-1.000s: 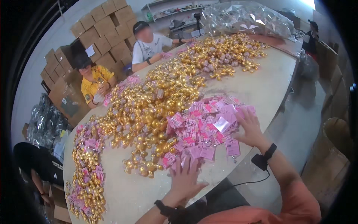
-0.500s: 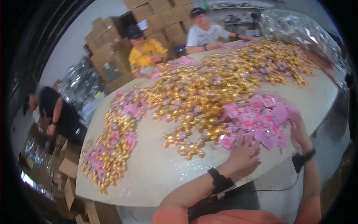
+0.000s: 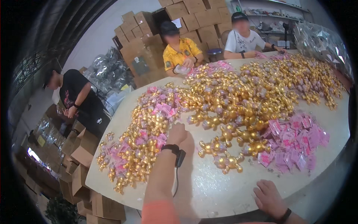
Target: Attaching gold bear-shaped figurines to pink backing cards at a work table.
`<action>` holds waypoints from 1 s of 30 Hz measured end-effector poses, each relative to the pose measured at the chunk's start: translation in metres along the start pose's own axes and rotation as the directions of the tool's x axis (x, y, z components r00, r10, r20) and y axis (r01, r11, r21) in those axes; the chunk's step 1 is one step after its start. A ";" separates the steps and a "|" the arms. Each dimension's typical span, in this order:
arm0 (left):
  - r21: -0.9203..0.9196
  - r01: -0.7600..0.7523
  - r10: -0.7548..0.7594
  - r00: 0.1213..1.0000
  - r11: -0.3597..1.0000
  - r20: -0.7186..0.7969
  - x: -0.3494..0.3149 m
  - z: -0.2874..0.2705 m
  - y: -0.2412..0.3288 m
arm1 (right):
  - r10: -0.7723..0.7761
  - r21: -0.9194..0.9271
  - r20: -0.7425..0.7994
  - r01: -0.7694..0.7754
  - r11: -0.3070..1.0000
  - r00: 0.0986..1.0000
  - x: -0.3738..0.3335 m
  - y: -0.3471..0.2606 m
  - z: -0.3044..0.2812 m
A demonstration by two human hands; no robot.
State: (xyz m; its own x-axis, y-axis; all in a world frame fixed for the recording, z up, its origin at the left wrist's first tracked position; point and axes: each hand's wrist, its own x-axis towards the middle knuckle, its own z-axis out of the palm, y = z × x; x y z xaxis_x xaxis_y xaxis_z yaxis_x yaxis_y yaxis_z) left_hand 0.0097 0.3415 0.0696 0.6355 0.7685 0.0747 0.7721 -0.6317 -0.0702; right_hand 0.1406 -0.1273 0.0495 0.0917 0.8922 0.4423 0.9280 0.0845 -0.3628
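My left hand (image 3: 178, 133) reaches far across the table, beside the left-hand pile of shiny gold bear-shaped figures (image 3: 128, 158) mixed with pink packets (image 3: 164, 109). Its back faces me and its fingers are hidden, so what they hold, if anything, does not show. Near the table's front edge, my right hand (image 3: 269, 198) hovers or rests with loosely bent fingers apart and nothing in them. Beyond it lies a heap of flat pink printed packets (image 3: 294, 140). Gold figures (image 3: 227, 162) lie between my two hands, and a large heap of them (image 3: 242, 89) spreads behind.
Two seated people, one in a yellow shirt (image 3: 182, 54) and one in white (image 3: 244, 41), work at the far side. A person in black (image 3: 80, 97) stands at left by open cartons (image 3: 84, 149). Clear plastic bags (image 3: 320, 44) bulge at the back right of the white table (image 3: 209, 194).
My left hand has left the pink packet heap and swung over to the left pile. My right hand has drawn back from the packets toward the near edge. The view has shifted left.
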 end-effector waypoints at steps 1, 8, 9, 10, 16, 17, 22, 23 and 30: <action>0.009 0.019 -0.018 0.998 1.000 -0.053 0.014 0.008 -0.007 | 0.003 -0.058 0.006 -0.002 0.998 1.000 0.004 -0.005 0.000; -0.073 0.015 -0.033 0.965 0.997 -0.260 0.076 0.015 -0.010 | 0.154 -0.045 -0.059 -0.157 0.987 0.986 -0.002 -0.003 0.006; -0.006 0.027 -0.028 0.961 1.000 -0.274 0.077 0.018 -0.030 | 0.153 -0.045 -0.039 -0.154 0.987 0.988 0.001 -0.002 0.007; 0.055 0.022 -0.006 0.961 0.998 -0.276 0.082 0.026 -0.048 | 0.141 0.000 -0.076 -0.141 0.990 0.987 0.001 -0.003 0.007; -0.077 -0.160 0.095 0.843 0.984 -0.529 0.093 0.023 -0.136 | 0.150 -0.064 -0.062 -0.154 0.986 0.987 -0.002 0.008 0.018; -0.385 -0.112 -0.077 0.894 0.916 -0.442 0.094 0.018 -0.135 | 0.162 -0.067 -0.060 -0.166 0.984 0.985 -0.004 0.008 0.020; -0.796 -0.078 -0.355 0.865 0.601 -0.353 0.071 -0.004 -0.175 | 0.137 -0.056 -0.055 -0.140 0.989 0.989 -0.007 0.012 0.020; -0.858 -0.063 -0.415 0.856 0.509 -0.309 0.069 -0.004 -0.180 | 0.127 -0.051 -0.064 -0.131 0.990 0.990 -0.007 0.012 0.020; -0.976 -0.140 -0.444 0.873 0.168 -0.202 0.067 -0.037 -0.175 | 0.132 -0.065 -0.069 -0.136 0.989 0.989 -0.010 0.014 0.020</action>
State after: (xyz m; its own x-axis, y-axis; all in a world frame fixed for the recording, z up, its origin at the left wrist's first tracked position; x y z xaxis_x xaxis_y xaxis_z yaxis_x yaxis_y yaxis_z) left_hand -0.0821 0.4999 0.1239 0.2137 0.9306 0.2971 0.0475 -0.3137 0.9483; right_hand 0.1458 -0.1263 0.0239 0.2379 0.8629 0.4459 0.9285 -0.0672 -0.3653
